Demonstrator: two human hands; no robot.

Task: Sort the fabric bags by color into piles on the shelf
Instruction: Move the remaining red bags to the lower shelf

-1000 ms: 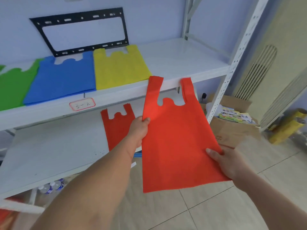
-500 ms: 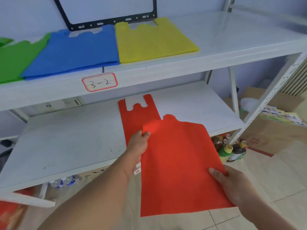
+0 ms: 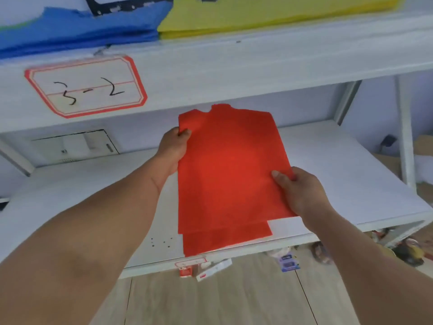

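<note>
Both hands hold a red bag (image 3: 230, 170) flat over the lower shelf (image 3: 351, 174). The left hand (image 3: 172, 148) pinches its upper left edge; the right hand (image 3: 298, 191) grips its right edge. Under this bag, a second red bag (image 3: 225, 241) lies on the shelf, its bottom edge showing. On the shelf above, blue bags (image 3: 77, 26) lie beside yellow bags (image 3: 269, 12), over a label (image 3: 85, 86) marked 3-2.

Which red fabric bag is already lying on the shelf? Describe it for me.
Find the white lower shelf beneath the "3-2" label. Two red bags overlap there; the resting red fabric bag is the lower one, only its bottom strip showing beneath the hand-held red fabric bag.
</note>
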